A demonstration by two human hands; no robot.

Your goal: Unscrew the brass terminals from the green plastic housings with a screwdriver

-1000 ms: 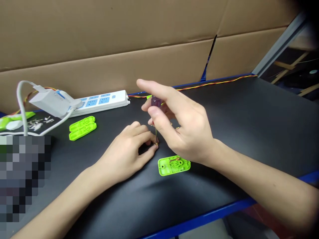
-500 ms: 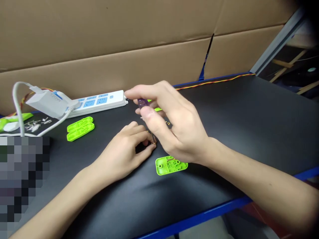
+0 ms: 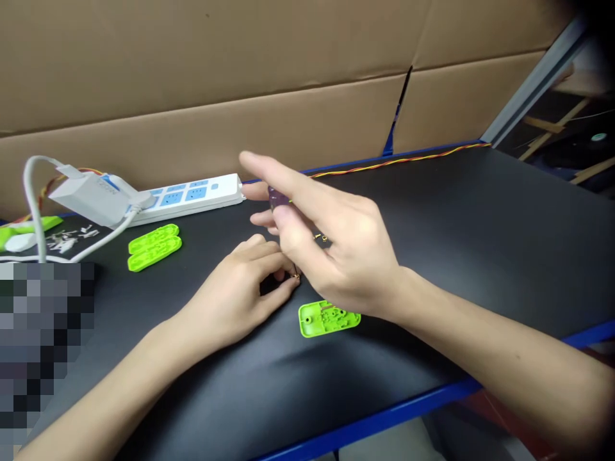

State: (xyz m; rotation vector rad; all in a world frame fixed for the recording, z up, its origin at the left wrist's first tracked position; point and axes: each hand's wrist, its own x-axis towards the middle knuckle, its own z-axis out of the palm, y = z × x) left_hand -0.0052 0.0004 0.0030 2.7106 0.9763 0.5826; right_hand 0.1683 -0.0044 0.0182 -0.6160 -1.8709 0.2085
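Observation:
My right hand grips the dark purple handle of a screwdriver between thumb and fingers, its index finger stretched out. The thin shaft points down to a small brass-coloured piece, which my left hand pinches at its fingertips on the black table. Close in front of my hands lies an open green plastic shell with small posts inside; its right end is near my right wrist. A few tiny brass pieces lie behind my right thumb.
Two green shell halves lie to the left. Behind them is a white power strip with a white adapter and cables. Small white-and-metal parts lie at far left. A red-yellow twisted wire runs along the table's back edge.
My right hand has turned slightly on the screwdriver handle, and its index finger has straightened and lifted up and away. My left hand stays in nearly the same place.

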